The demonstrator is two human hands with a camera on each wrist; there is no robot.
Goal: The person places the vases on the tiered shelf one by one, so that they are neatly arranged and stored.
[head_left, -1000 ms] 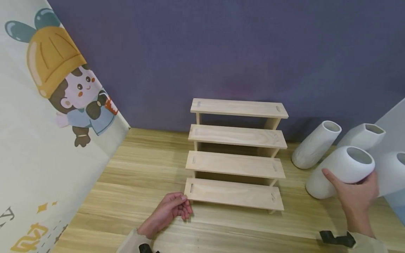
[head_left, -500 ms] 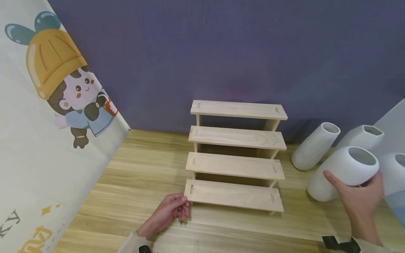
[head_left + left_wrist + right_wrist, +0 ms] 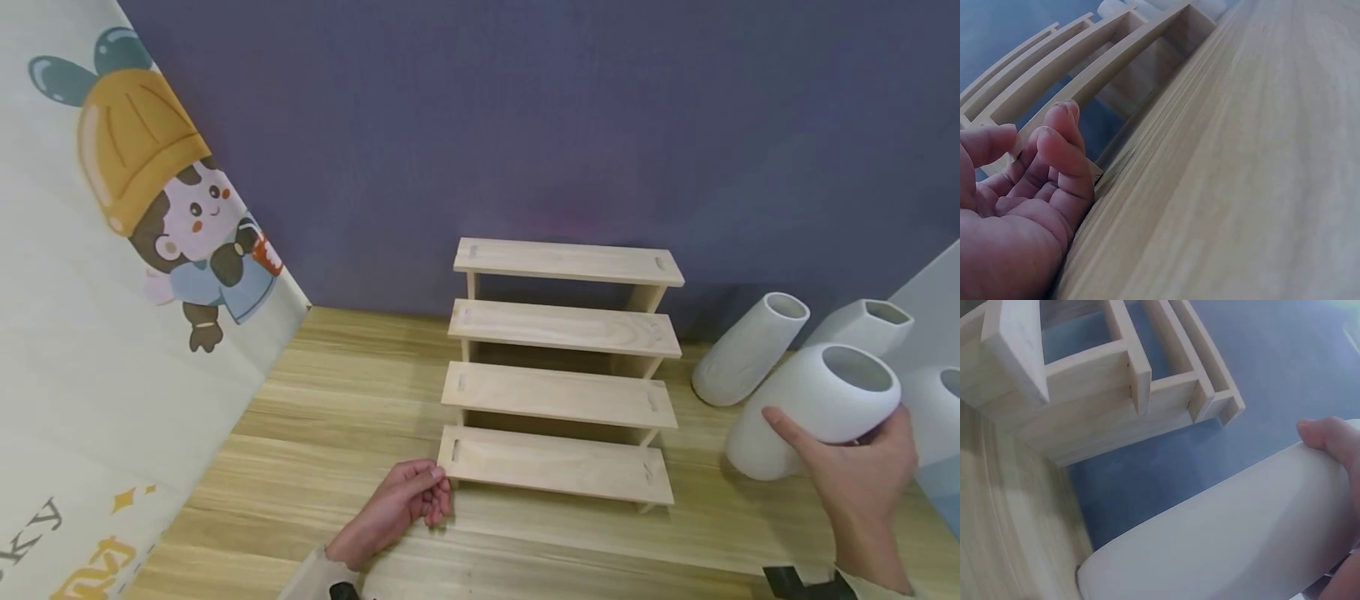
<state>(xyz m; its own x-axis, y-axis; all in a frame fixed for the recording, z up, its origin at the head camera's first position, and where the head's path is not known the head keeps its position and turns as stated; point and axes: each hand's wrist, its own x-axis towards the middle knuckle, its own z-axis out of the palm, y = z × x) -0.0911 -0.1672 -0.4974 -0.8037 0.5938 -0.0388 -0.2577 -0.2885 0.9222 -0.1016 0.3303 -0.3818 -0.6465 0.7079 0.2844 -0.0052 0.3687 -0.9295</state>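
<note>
A pale wooden stand with stepped shelves point(image 3: 555, 463) is at the centre of the head view. My left hand point(image 3: 396, 510) pinches the front left corner of its lowest shelf; in the left wrist view, the thumb and curled fingers of that hand point(image 3: 1025, 206) lie around the shelf's end. On the right, my right hand point(image 3: 862, 479) grips a rounded white vase point(image 3: 795, 404) near its open top. The vase leans to the right, with its base low near the wooden surface. The right wrist view shows the vase's smooth side point(image 3: 1222, 531) beside the stand point(image 3: 1091, 375).
Behind the held vase are a slim white vase point(image 3: 746, 354) and an angular one point(image 3: 855, 329); another white vase point(image 3: 930, 408) stands at the right edge. A dark blue wall point(image 3: 555, 117) rises behind the stand, and a cartoon-printed wall point(image 3: 75, 333) is at left.
The right hand and the gripped vase have shifted slightly to the right, with the hand a little lower. The left hand stays at the shelf corner.
</note>
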